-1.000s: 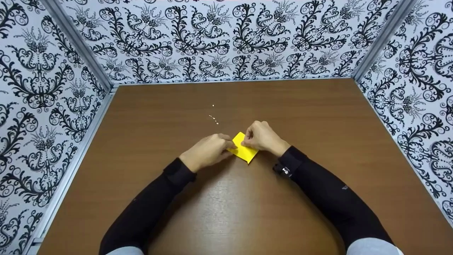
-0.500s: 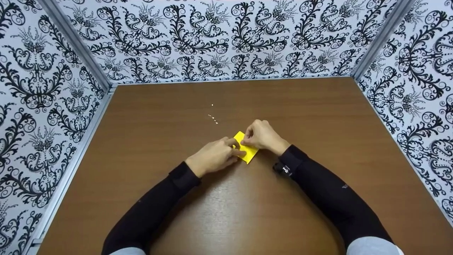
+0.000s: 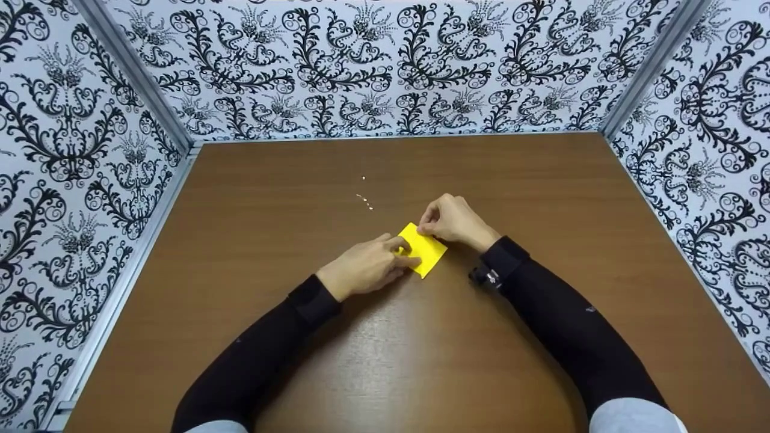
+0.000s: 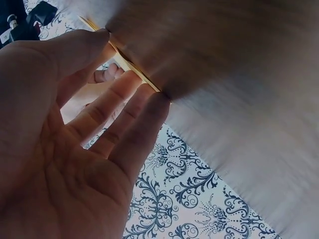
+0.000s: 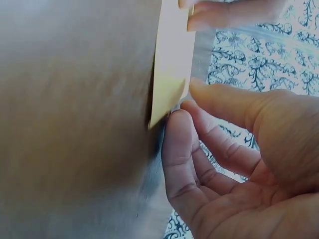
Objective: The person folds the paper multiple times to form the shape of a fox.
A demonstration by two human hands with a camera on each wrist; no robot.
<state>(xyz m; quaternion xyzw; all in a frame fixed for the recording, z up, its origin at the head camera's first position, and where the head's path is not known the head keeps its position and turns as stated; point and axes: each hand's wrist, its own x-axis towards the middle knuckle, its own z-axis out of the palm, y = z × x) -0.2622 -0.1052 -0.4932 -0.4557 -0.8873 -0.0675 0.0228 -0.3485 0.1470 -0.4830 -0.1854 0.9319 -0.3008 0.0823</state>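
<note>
Pressing the flat yellow folded paper square (image 3: 425, 251) with your left hand's (image 3: 366, 268) straight fingers, your right hand (image 3: 455, 219) pinches its far corner

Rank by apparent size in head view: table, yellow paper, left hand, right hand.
1. table
2. left hand and right hand: look about alike, no ranking between them
3. yellow paper: partly covered by fingers, yet smallest

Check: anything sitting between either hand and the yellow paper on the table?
Nothing visible. The left hand presses its fingertips on the yellow paper at its near-left edge, and the right hand touches its far corner. Both make direct contact.
</note>
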